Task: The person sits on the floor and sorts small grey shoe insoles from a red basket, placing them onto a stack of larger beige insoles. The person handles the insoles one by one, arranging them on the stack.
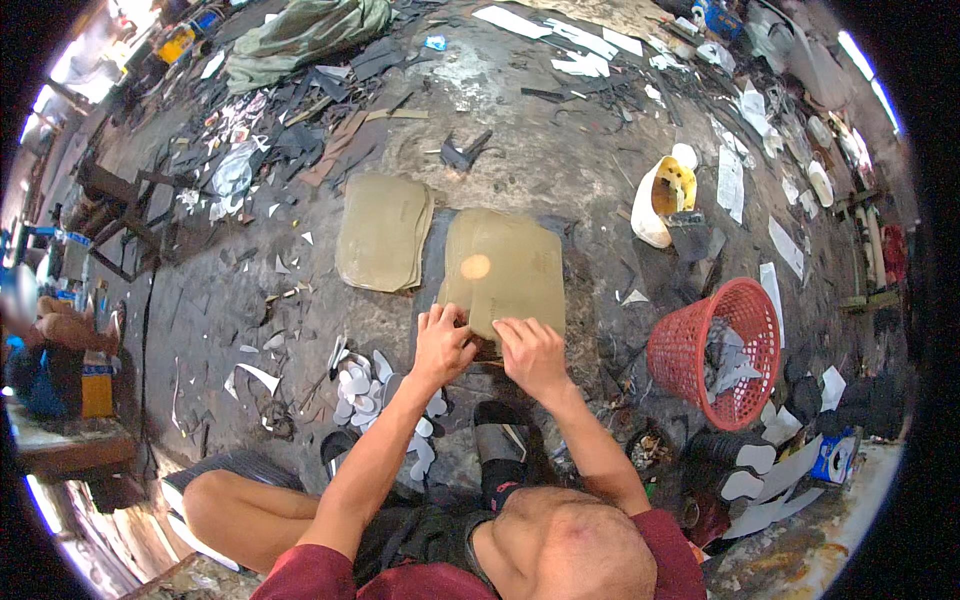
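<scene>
- Left hand point(441, 343) is pressing on the near-left edge of a tan sheet stack point(503, 268), fingers curled and pinching at the edge.
- Right hand point(532, 355) is lying flat on the near edge of the same stack, fingers spread, palm down, gripping nothing.
- Both forearms are coming up from the lower edge and converging on the stack; hands are sitting just beside each other, a small gap between them.
- The stack is lying flat on the floor point(520, 140) right ahead of the person, with a round light spot showing on its top.
- A second tan stack point(384, 231) is lying flat just left of it, edges nearly touching.
- White cut-outs point(362, 392) are piled on the floor near the left forearm.
- A red mesh basket point(715, 352) is sitting tipped to the right, holding grey and white scraps.
- A yellow-and-white can point(664, 198) is lying on its side beyond the basket.
- A blue-and-white box point(832, 458) is sitting at far right near the lower rim, print too small to tell.
- White paper strips point(731, 182) are scattered along the right side of the floor.
- A green cloth bundle point(300, 35) is lying at top left among dark offcuts.
- A black sandal point(503, 440) is showing on the person's foot, just under the right forearm.
- Another person point(45, 340) is sitting at far left, blurred.
</scene>
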{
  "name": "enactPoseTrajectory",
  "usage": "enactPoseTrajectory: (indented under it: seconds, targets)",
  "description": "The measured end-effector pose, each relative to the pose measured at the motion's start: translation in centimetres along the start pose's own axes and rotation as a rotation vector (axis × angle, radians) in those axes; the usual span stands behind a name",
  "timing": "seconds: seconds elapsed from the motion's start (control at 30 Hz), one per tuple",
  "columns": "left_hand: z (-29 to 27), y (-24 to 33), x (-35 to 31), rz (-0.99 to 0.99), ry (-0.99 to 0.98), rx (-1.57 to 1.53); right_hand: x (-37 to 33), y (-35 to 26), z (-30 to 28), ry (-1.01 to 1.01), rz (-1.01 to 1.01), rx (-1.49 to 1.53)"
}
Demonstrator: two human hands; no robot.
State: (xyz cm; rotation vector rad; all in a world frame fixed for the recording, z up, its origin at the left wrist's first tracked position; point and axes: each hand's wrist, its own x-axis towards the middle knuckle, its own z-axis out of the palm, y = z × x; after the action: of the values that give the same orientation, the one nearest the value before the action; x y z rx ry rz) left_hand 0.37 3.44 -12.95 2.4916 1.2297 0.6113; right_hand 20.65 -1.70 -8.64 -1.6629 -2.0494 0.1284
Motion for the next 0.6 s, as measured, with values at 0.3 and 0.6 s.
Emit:
enactPoseTrajectory:
  seconds: [0.3, 0.6]
  targets:
    - [1.1, 1.3, -0.3, -0.093, 0.074, 0.018, 0.8, 0.9, -1.0, -0.160, 0.025, 0.068]
    - [0.9, 2.8, -1.5, -0.055, 0.169, 0.028, 3.6, 1.3, 0.3, -0.361, 0.065, -0.023]
